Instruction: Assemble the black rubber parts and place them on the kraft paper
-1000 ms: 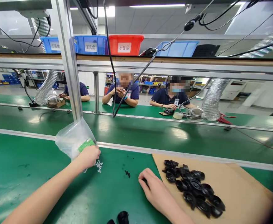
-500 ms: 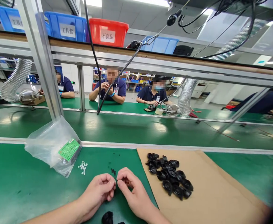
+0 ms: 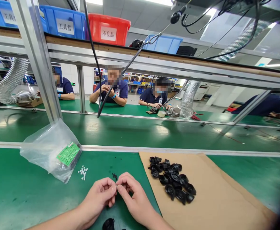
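Observation:
My left hand (image 3: pixel 103 195) and my right hand (image 3: pixel 133 196) meet fingertip to fingertip over the green table. Both are closed in a pinch, and whatever lies between the fingertips is too small to name. Just beyond them is a little cluster of tiny black parts (image 3: pixel 114 176). Small white pieces (image 3: pixel 83 172) lie loose to the left. Below the hands, a black moulded part (image 3: pixel 108 224) is cut off by the lower edge of the view.
A brown cardboard sheet (image 3: pixel 216 185) on the right carries a pile of black round parts (image 3: pixel 175 177). A clear plastic bag (image 3: pixel 51 153) with a green label lies left, beside a metal post (image 3: pixel 38 60). Cables (image 3: pixel 92 41) hang ahead. Several people sit across the bench.
My right hand has closed in on my left, so their fingertips now touch. The whole view has shifted slightly; the parts on the table look unmoved.

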### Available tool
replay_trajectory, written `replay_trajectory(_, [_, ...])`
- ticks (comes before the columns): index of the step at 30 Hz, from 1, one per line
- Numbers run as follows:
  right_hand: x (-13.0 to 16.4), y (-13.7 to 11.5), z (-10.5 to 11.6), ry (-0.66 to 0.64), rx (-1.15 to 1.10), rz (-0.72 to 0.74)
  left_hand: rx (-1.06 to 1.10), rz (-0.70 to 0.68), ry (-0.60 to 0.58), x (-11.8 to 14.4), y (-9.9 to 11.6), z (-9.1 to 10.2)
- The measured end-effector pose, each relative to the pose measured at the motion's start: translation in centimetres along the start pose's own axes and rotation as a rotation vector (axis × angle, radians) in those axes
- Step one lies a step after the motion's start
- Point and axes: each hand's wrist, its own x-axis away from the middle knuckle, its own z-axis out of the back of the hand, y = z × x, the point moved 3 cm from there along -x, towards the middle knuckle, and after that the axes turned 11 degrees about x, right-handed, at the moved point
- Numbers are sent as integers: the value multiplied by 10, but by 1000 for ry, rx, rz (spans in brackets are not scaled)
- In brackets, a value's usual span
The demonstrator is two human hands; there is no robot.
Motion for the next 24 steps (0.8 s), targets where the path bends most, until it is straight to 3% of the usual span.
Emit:
replay_trajectory(3, [2, -2, 1, 29, 107, 31, -11, -2, 15, 0, 1, 1])
replay_trajectory(10, [4, -9, 2, 51, 272, 267, 60, 0, 64, 1, 7, -3])
replay_trajectory(18, [3, -17, 7, -67, 197, 243, 37, 22, 64, 3, 8, -2])
replay_trajectory(24, [3, -6, 12, 2, 124, 187, -106, 35, 12, 2, 5, 2])
